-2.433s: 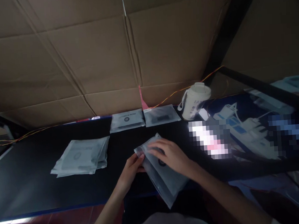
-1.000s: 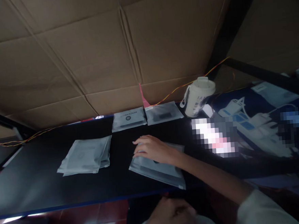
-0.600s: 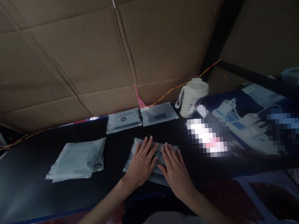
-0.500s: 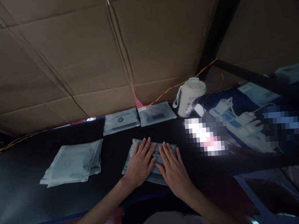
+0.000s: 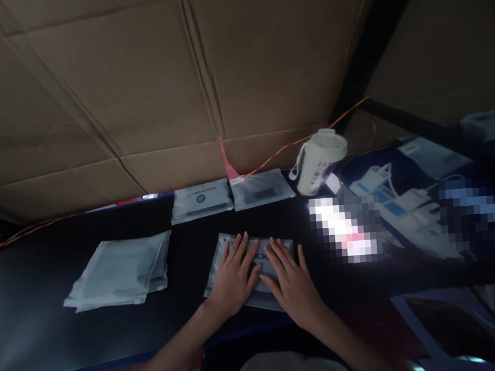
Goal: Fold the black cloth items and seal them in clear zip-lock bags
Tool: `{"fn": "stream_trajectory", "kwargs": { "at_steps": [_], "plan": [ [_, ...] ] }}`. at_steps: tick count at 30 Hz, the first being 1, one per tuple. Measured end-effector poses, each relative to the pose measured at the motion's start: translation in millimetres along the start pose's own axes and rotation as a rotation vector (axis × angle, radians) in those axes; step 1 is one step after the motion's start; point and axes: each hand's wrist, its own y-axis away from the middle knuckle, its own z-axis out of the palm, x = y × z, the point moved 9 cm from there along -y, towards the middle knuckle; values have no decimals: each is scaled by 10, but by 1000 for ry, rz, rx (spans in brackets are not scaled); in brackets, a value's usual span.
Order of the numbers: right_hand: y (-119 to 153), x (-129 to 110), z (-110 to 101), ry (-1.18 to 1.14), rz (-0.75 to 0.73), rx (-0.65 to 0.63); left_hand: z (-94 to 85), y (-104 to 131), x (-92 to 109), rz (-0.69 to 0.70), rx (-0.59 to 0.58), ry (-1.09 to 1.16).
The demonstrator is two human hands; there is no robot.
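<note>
A frosted plastic zip bag (image 5: pixel 262 302) with dark lettering lies flat on the black table in front of me. My left hand (image 5: pixel 234 277) rests on its left half, palm down with fingers spread. On the right half lies my right hand (image 5: pixel 294 284), also flat and open, its little finger reaching past the bag's edge. The two thumbs nearly meet over the middle and, with the fingers, hide much of the print. What is inside the bag cannot be made out.
Several similar bags lie stacked (image 5: pixel 113 274) to the left. Two more, a printed bag (image 5: pixel 201 201) and a plain-faced bag (image 5: pixel 262 190), lie along the cardboard wall (image 5: pixel 139 91). A white lidded cup (image 5: pixel 320 163) stands back right, near a white power strip (image 5: pixel 395 198) and a pixelated bright patch.
Both hands stay flat on the bag; the right hand has shifted slightly right and toward me, uncovering a little more lettering. The whole view has moved slightly.
</note>
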Motion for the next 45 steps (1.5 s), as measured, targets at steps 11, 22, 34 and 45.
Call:
{"fn": "stream_trajectory", "kwargs": {
  "at_steps": [11, 22, 34, 45],
  "plan": [
    [201, 619, -341, -384, 306, 177, -202, 739, 526, 98, 69, -118],
    [341, 904, -415, -406, 421, 269, -458, 1018, 683, 317, 76, -165],
    [351, 797, -344, -293, 304, 265, -1549, 6, -910, -270, 18, 368],
    [328, 736, -362, -210, 245, 267, -672, -890, -1853, -260, 187, -224]
  ]
}}
